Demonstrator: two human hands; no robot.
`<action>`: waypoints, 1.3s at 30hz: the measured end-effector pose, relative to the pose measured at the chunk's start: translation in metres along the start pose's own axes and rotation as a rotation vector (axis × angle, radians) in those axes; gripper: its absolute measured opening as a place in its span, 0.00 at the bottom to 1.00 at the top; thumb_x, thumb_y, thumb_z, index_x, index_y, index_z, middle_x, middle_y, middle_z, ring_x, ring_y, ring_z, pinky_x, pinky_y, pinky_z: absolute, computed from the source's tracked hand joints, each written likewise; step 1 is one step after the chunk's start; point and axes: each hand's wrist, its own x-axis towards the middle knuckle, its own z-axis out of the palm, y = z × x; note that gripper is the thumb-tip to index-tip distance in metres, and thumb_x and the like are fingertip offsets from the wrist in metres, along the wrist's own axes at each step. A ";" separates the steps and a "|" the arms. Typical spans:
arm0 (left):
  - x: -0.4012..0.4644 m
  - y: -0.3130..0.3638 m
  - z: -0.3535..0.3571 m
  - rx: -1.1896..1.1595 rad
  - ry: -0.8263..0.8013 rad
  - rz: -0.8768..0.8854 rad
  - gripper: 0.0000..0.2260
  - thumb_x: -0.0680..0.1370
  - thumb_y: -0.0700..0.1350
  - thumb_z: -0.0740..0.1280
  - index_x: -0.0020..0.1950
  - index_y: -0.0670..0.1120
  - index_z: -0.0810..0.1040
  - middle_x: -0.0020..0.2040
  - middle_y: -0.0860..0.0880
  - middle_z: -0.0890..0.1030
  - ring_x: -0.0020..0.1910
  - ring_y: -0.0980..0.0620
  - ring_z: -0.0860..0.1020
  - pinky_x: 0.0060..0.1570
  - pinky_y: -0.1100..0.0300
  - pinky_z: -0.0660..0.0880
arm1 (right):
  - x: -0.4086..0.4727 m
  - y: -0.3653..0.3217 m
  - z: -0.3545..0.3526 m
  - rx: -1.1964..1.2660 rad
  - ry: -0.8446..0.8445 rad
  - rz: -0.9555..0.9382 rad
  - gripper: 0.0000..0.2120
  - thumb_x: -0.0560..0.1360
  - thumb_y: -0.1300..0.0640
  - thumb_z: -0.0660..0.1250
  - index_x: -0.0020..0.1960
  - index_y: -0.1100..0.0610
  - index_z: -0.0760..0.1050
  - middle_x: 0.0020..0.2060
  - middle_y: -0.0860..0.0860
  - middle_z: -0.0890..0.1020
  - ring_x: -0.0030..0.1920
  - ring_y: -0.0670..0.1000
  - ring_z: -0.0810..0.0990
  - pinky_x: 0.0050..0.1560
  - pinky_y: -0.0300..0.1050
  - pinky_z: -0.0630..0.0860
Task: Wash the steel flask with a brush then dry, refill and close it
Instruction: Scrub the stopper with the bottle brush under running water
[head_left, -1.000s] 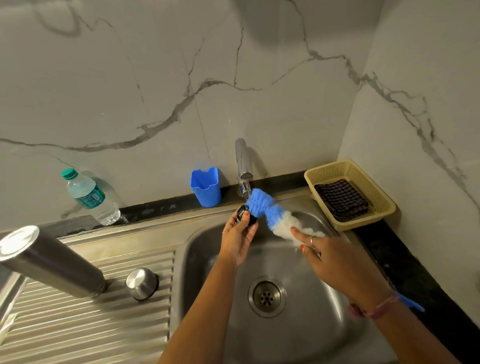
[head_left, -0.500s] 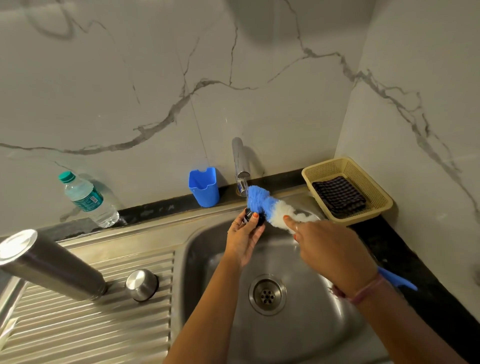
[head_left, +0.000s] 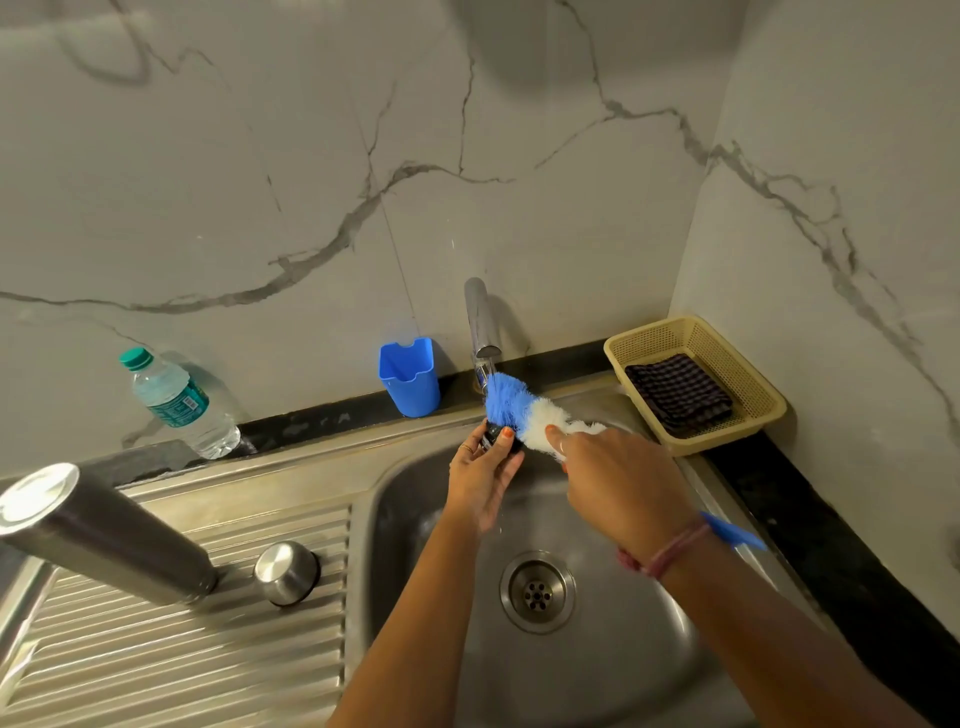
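Basket (head_left: 748, 415) holds a dark cloth (head_left: 678, 392); left hand (head_left: 483, 480) pinches what seems a stopper (head_left: 493, 441); right hand (head_left: 623, 486) grips brush (head_left: 519, 410).

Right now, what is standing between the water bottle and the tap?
In the head view, a blue plastic cup stands against the wall between the water bottle and the tap. The rest of that ledge stretch shows bare.

Steel flask (head_left: 104, 535) and cap (head_left: 287, 573) on ribbed drainboard (head_left: 208, 660).

Home kitchen: steel sink (head_left: 395, 499) with drainboard, tap (head_left: 482, 325), marble-look wall tiles (head_left: 311, 156).
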 end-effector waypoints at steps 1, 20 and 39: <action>0.001 0.000 -0.003 0.012 0.007 0.002 0.16 0.77 0.34 0.69 0.64 0.42 0.77 0.61 0.39 0.81 0.56 0.44 0.83 0.53 0.49 0.81 | -0.002 0.002 -0.002 -0.009 -0.013 -0.015 0.21 0.81 0.56 0.54 0.73 0.49 0.62 0.58 0.54 0.78 0.55 0.52 0.78 0.50 0.45 0.75; 0.008 -0.002 -0.005 0.281 -0.012 0.054 0.19 0.74 0.34 0.73 0.63 0.45 0.76 0.62 0.41 0.80 0.62 0.43 0.80 0.63 0.44 0.77 | 0.010 -0.010 -0.008 -0.168 -0.009 0.029 0.16 0.82 0.59 0.52 0.68 0.54 0.67 0.55 0.54 0.78 0.53 0.52 0.78 0.41 0.42 0.67; -0.001 0.009 -0.003 -0.031 0.017 -0.001 0.19 0.76 0.35 0.70 0.67 0.39 0.75 0.63 0.38 0.79 0.60 0.42 0.81 0.56 0.48 0.80 | -0.005 0.012 0.018 0.101 0.065 0.047 0.24 0.82 0.55 0.55 0.76 0.47 0.56 0.58 0.51 0.79 0.51 0.48 0.79 0.43 0.38 0.71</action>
